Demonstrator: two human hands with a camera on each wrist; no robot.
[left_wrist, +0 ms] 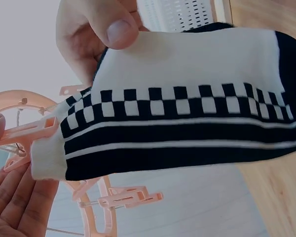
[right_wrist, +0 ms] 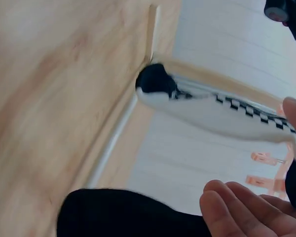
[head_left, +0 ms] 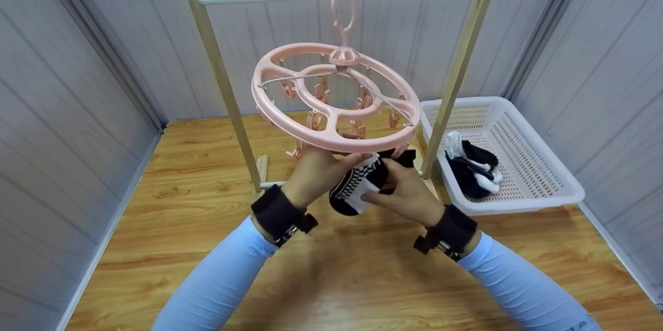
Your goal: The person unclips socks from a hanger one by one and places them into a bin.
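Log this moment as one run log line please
left hand: at a peg under pink clip hanger | right hand: pinches checkered sock | basket: more socks | rack: hanger hooked on

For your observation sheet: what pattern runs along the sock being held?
The sock shows a black-and-white checkerboard band above stripes, clearest in the left wrist view.

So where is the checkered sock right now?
In the head view the sock sits centre frame, held between both hands just under the pink clip hanger, left of the white basket.
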